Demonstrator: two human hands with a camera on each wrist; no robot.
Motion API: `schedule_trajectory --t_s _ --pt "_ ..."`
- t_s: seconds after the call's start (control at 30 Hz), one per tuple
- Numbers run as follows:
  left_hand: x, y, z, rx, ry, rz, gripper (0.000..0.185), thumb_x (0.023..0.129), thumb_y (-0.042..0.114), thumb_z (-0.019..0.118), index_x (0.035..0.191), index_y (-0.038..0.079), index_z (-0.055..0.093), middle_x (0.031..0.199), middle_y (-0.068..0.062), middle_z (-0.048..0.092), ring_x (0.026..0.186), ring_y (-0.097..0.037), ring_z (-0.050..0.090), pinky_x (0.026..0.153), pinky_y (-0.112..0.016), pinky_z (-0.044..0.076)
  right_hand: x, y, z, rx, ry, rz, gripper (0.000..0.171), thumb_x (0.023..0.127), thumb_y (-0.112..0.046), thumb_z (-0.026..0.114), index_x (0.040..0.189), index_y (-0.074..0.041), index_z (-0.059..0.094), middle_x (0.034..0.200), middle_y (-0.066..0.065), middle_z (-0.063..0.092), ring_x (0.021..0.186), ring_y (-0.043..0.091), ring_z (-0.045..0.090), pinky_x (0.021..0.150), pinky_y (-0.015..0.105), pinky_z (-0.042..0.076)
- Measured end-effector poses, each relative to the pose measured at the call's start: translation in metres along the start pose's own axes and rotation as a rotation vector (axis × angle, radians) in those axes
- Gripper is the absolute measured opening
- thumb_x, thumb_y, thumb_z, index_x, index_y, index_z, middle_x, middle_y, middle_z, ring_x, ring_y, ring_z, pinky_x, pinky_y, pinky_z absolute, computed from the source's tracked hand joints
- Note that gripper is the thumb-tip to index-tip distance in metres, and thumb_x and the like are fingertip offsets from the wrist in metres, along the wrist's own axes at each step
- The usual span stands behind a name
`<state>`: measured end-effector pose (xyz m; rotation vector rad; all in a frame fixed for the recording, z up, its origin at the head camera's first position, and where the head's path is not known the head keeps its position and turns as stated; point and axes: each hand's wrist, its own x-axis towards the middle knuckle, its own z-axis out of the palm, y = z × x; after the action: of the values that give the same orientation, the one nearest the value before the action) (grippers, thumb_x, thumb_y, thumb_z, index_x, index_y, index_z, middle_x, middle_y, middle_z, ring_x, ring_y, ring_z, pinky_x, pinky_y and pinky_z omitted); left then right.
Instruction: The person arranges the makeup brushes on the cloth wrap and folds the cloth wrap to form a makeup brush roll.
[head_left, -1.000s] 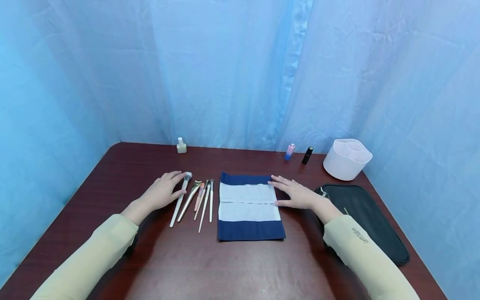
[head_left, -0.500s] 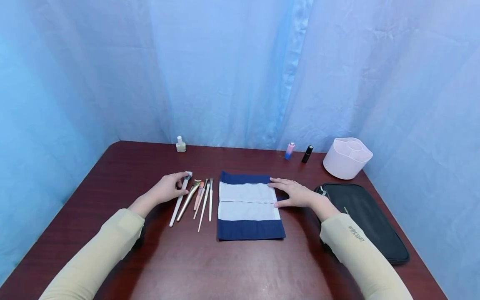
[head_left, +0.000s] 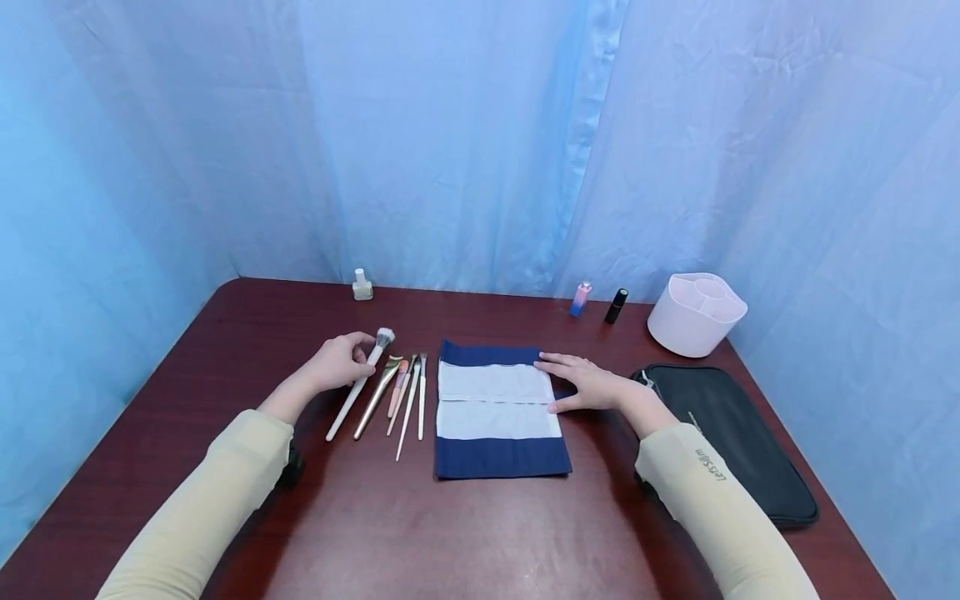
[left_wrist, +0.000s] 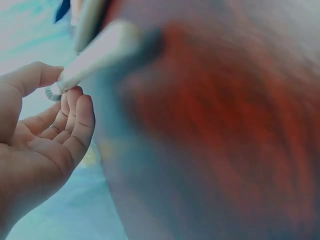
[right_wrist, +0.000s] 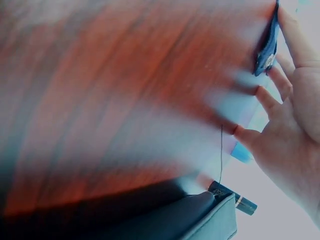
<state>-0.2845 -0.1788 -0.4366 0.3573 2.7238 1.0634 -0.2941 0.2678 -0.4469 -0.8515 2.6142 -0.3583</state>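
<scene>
My left hand (head_left: 337,364) pinches a white-handled makeup brush (head_left: 351,407) between thumb and fingertips, just below its bristles. The left wrist view shows the brush's pale handle (left_wrist: 102,52) slanting away from the thumb. Right of that hand lie a gold-handled brush (head_left: 377,400), a short pink brush (head_left: 398,392) and several slim pale brushes (head_left: 422,404). My right hand (head_left: 588,383) rests with fairly straight fingers on the right edge of a navy and white cloth brush roll (head_left: 495,421), spread flat. In the right wrist view, the roll's navy edge (right_wrist: 267,42) is by the fingers.
A nail polish bottle (head_left: 362,286) stands at the back left. Farther right are a pink-blue tube (head_left: 580,298), a black lipstick tube (head_left: 616,307) and a white divided organizer (head_left: 686,325). A black zip case (head_left: 738,442) lies beside the right forearm. Blue curtains edge the table.
My left fingers have closed on the white-handled brush. Its handle end has shifted left and up, and its bristles now show past the fingers. The right hand stays on the roll.
</scene>
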Motion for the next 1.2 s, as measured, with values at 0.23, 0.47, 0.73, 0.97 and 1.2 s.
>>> schedule_trajectory --t_s 0.23,0.47,0.73,0.97,1.2 --pt "0.004 0.018 -0.005 -0.117 0.072 0.06 0.035 0.088 0.009 0.06 0.12 -0.001 0.053 0.087 -0.011 0.056 0.065 -0.019 0.057 0.058 -0.035 0.052 -0.002 -0.004 -0.003 -0.017 0.024 0.007 0.085 0.08 -0.056 0.067 0.148 -0.02 0.031 0.155 0.009 0.023 0.141 0.034 0.02 0.107 0.063 0.02" --pt "0.01 0.033 -0.007 -0.224 0.083 0.11 0.04 0.09 0.013 0.061 0.126 0.004 0.048 0.098 -0.013 0.058 0.079 -0.02 0.06 0.068 -0.047 0.053 -0.001 -0.003 0.0 -0.02 0.023 0.01 0.086 0.079 -0.057 0.066 0.148 -0.021 0.031 0.155 0.008 0.023 0.141 0.033 0.02 0.108 0.063 0.019" --pt "0.021 0.054 -0.005 -0.353 0.074 0.155 0.051 0.089 0.009 0.064 0.133 0.003 0.039 0.101 -0.015 0.058 0.081 -0.023 0.063 0.075 -0.052 0.051 -0.003 -0.004 0.0 -0.013 0.026 0.017 0.086 0.079 -0.057 0.066 0.148 -0.021 0.031 0.155 0.007 0.023 0.141 0.033 0.019 0.108 0.064 0.018" --pt "0.04 0.066 0.003 -0.453 0.063 0.179 0.067 0.087 0.008 0.066 0.142 0.006 0.028 0.103 -0.016 0.059 0.086 -0.035 0.065 0.075 -0.052 0.052 -0.003 -0.007 0.001 -0.014 0.029 0.02 0.086 0.079 -0.057 0.066 0.148 -0.021 0.031 0.155 0.007 0.024 0.141 0.033 0.02 0.108 0.064 0.018" --pt "0.055 0.076 0.012 -0.531 0.08 0.183 0.07 0.087 0.003 0.064 0.145 0.01 0.025 0.105 -0.021 0.058 0.08 -0.036 0.066 0.074 -0.049 0.054 -0.003 -0.007 0.003 -0.018 0.032 0.014 0.085 0.079 -0.058 0.066 0.148 -0.022 0.031 0.155 0.006 0.024 0.141 0.032 0.02 0.108 0.063 0.018"
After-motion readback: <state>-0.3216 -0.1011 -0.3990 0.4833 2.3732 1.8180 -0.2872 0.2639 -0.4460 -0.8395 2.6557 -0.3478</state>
